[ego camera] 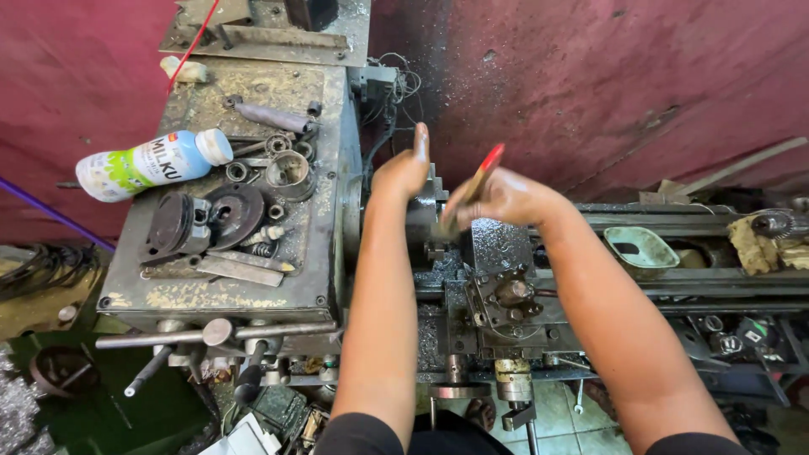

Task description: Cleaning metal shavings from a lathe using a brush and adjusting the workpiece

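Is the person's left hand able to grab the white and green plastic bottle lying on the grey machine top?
Probably yes. The left hand rests on the lathe chuck, and the white and green plastic bottle lies uncovered on the grey machine top, with only low metal parts between.

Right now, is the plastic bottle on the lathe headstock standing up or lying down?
Lying down: the plastic bottle rests on its side on the headstock top, capped end pointing right.
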